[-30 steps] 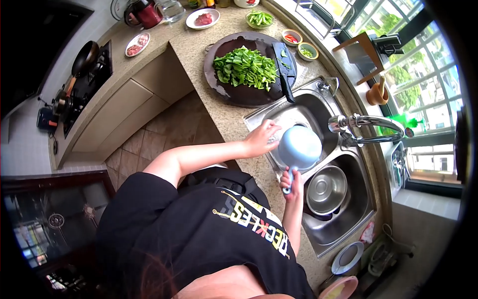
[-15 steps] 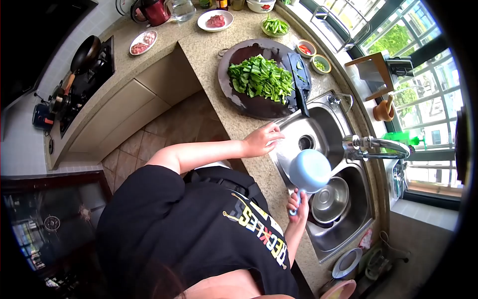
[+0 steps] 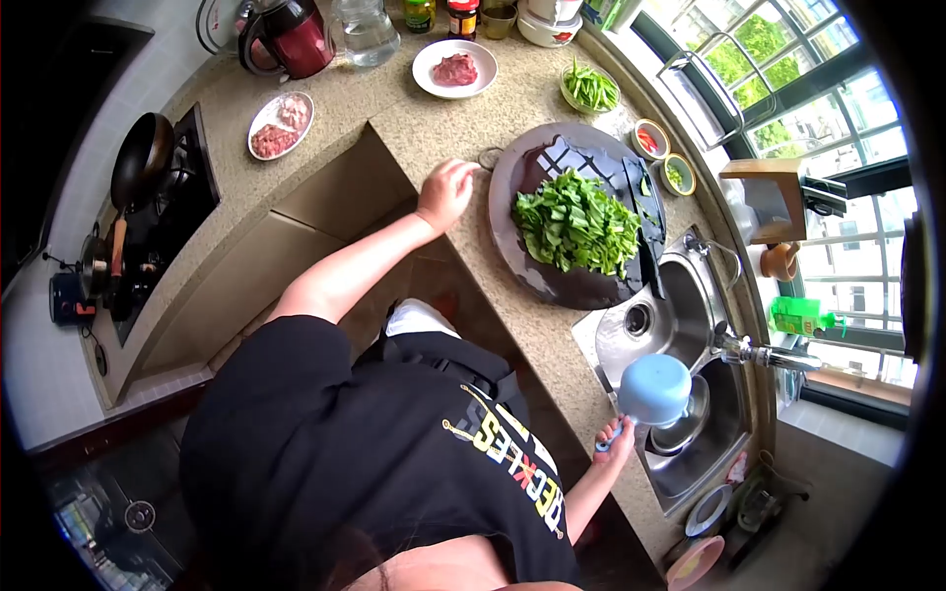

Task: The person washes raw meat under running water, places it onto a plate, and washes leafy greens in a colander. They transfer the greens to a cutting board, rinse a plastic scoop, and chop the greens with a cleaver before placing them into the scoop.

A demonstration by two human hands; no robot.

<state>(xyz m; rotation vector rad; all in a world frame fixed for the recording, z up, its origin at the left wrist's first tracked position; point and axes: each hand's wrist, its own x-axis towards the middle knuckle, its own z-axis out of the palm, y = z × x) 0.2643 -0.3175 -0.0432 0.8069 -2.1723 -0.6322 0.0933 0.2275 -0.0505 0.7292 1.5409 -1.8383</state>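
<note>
A light blue water scoop (image 3: 654, 390) hangs over the sink (image 3: 673, 481), its rounded outside facing me. My right hand (image 3: 617, 439) is closed around its handle. Over the counter beside the chopping board, my left hand (image 3: 449, 193) has loosely bent fingers and shows nothing in it; its fingertips are close to the board's metal ring (image 3: 490, 158). Chopped green vegetables (image 3: 576, 225) lie heaped on the round dark chopping board (image 3: 522, 258). A dark cleaver (image 3: 645, 229) rests along the board's right side, its handle pointing at the sink.
A metal basin (image 3: 692, 419) sits in the nearer sink bowl, below the faucet (image 3: 746, 350). Plates of meat (image 3: 455, 70) (image 3: 281, 126), green peppers (image 3: 590, 89) and small bowls (image 3: 678, 174) line the counter. A wok (image 3: 141, 163) stands at the stove on the left.
My left hand has moved from beside the sink up and left to the chopping board's ring. The scoop has shifted towards the lower right with my right hand. The whole view has shifted too.
</note>
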